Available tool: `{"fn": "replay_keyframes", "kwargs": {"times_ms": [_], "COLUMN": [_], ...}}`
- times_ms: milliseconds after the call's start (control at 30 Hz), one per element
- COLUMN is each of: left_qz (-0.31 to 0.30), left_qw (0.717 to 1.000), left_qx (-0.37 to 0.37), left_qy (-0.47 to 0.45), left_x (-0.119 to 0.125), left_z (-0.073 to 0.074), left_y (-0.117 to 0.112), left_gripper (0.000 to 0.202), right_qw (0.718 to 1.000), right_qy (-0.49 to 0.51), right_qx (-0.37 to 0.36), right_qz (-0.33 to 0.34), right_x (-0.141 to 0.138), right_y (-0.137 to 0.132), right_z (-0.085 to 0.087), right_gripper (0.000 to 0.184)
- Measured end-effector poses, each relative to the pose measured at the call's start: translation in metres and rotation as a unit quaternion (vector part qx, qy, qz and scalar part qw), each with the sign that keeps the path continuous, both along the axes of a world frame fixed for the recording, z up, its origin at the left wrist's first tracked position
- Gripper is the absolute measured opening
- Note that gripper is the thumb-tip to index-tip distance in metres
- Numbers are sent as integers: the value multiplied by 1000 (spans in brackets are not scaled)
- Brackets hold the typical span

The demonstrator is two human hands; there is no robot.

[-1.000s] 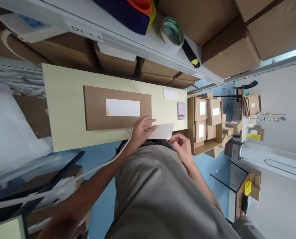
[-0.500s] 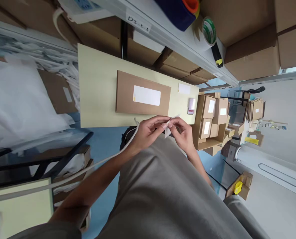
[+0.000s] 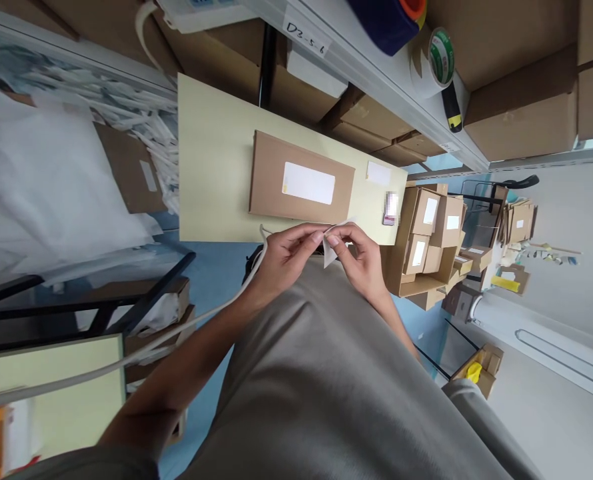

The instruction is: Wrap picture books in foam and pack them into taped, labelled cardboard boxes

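My left hand (image 3: 287,259) and my right hand (image 3: 359,259) meet fingertip to fingertip just off the near edge of the pale yellow table (image 3: 211,173). Between them is a small white slip of paper (image 3: 329,254), perhaps a label, pinched by both; its lower corner hangs down and the fingers hide part of it. Beyond my hands a flat brown cardboard box (image 3: 270,175) lies on the table. It bears a white label (image 3: 308,183). To its right are another white label (image 3: 378,173) and a small purple-and-white item (image 3: 390,208), partly blurred.
A large carton (image 3: 394,270) holding several labelled boxes stands right of the table. Above runs a shelf (image 3: 366,87) with a tape roll (image 3: 441,57) and a black-and-yellow cutter (image 3: 452,110). A white cable (image 3: 201,319) passes by my left arm. White packing bags (image 3: 41,187) lie at left.
The view has shifted, so the table and box appear farther right and slightly higher. Both hands still pinch the slip, with fingertips slightly repositioned. An orange item has come into view at lower left.
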State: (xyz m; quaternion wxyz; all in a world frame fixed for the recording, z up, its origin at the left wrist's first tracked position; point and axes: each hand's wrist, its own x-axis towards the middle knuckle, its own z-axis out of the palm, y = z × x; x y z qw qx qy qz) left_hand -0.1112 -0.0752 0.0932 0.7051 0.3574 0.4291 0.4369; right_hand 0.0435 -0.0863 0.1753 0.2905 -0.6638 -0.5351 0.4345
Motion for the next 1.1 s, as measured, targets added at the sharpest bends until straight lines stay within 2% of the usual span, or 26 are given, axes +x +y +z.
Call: {"fn": "replay_keyframes", "kwargs": {"times_ms": [233, 500, 733, 833, 967, 1100], "left_qz": [-2, -8, -18, -18, -4, 19], "left_qw": [1000, 999, 997, 998, 999, 1000], "left_qx": [15, 32, 54, 46, 32, -18], "left_qy": [11, 22, 44, 48, 44, 13], "left_x": [-1, -5, -10, -13, -12, -6], "left_z": [-1, 4, 7, 8, 2, -9], "left_y": [-3, -8, -7, -6, -4, 0], "left_gripper": [62, 59, 54, 51, 48, 46], "right_qw": [998, 997, 997, 998, 998, 999], "right_qy": [-4, 29, 2, -6, -15, -29], "right_qx": [-22, 5, -21, -9, -4, -16], "right_qz": [-55, -69, -69, -63, -54, -43], "right_x": [-11, -15, -14, -16, -19, -21], "right_y": [-4, -7, -7, -6, -6, -5], "right_z": [0, 0, -1, -2, -5, -10], "right_gripper": [33, 21, 31, 32, 32, 30]}}
